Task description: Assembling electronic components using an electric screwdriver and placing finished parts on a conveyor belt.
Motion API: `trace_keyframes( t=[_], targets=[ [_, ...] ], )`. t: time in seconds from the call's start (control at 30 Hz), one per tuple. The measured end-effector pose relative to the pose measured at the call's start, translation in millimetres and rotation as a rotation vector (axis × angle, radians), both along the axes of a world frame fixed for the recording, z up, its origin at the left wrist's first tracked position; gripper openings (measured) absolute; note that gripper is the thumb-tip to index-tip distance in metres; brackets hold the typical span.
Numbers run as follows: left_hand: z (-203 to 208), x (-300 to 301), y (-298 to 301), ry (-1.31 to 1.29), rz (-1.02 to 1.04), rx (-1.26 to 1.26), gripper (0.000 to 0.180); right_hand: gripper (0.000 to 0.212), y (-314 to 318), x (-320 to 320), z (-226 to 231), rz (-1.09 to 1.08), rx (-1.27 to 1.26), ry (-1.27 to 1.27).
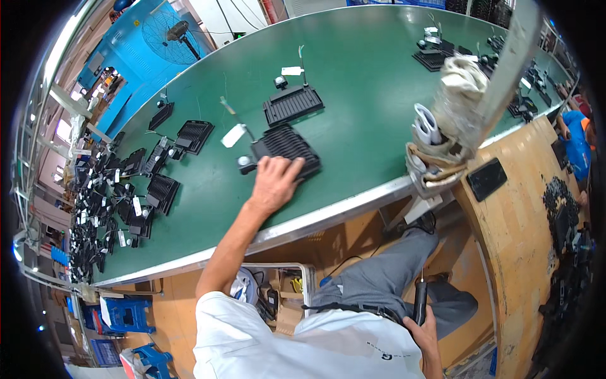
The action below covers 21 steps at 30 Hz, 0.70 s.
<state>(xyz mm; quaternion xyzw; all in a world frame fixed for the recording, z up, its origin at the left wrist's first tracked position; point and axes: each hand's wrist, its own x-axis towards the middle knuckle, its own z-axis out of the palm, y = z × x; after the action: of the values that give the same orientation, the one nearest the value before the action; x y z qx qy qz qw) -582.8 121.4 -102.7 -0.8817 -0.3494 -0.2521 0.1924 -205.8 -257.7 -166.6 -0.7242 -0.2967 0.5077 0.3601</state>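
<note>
My left hand (274, 183) reaches over the near edge of the green table and grips a black finned floodlight (287, 146). This floodlight has a small round white sensor (244, 162), a cable standing up and a white paper tag (233, 136). Just beyond it lies another black floodlight (293, 105) of the same kind, also tagged. Down by my lap, my right hand (426, 331) is closed around a black electric screwdriver (420, 302), its thin bit pointing away from me. Part of that hand's grip is hidden behind the handle.
Many floodlights (163, 192) crowd the left end of the green table (360, 145). A wrapped post with a cloth pouch (435, 161) rises at the front edge. A phone (487, 179) lies on the wooden bench (514, 234). Below is a bin (308, 281); a fan (177, 31) stands behind.
</note>
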Motion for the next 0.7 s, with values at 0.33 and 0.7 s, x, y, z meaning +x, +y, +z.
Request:
trace_keyframes(
  t=[0.33, 0.7],
  targets=[
    [-14.0, 111.1, 121.4, -0.025, 0.022, -0.043, 0.057, 0.065, 46.0, -13.5, 7.9, 0.123, -0.118, -0.137],
    [-1.1, -12.6, 311.5, -0.108, 0.638, 0.009, 0.029, 0.055, 56.4, -24.1, 14.7, -0.048, -0.150, -0.207]
  ],
)
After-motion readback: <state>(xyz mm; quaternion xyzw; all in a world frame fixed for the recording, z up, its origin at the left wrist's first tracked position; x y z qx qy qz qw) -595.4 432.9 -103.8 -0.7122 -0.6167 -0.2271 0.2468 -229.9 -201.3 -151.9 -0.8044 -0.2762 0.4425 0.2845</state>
